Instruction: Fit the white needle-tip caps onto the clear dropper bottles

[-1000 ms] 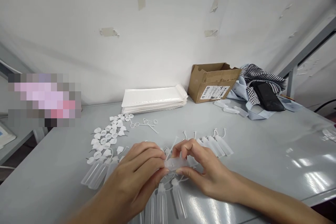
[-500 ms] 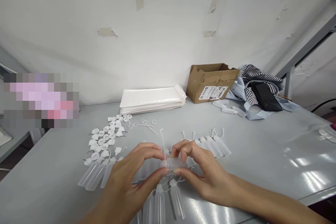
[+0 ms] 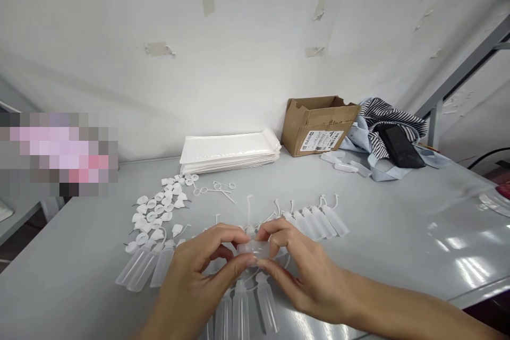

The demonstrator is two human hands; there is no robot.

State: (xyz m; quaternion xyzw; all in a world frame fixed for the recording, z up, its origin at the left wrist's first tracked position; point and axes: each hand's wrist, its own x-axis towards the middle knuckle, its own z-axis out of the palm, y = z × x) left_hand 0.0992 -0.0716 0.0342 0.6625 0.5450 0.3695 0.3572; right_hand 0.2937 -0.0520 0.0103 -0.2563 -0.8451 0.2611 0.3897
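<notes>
A small translucent plastic bottle lies sideways between my two hands, just above the table. My left hand pinches its left end between thumb and fingers. The thumb and curled fingers of my right hand grip the right end. Fingertips hide much of the bottle. Behind them a thin white strap stands up; whether it joins this bottle I cannot tell. Similar bottles lie around: several at the right, several at the left, and several in front.
White caps lie in a loose pile at the left, near thin ring-ended straps. Behind stand a stack of white padded envelopes and a cardboard box. A dark phone-like object rests on striped cloth at the right.
The camera view has shifted slightly. My right hand's fingers have moved a little left, closer to my left hand, and the bottle's left end now shows more. Both hands still hold it.
</notes>
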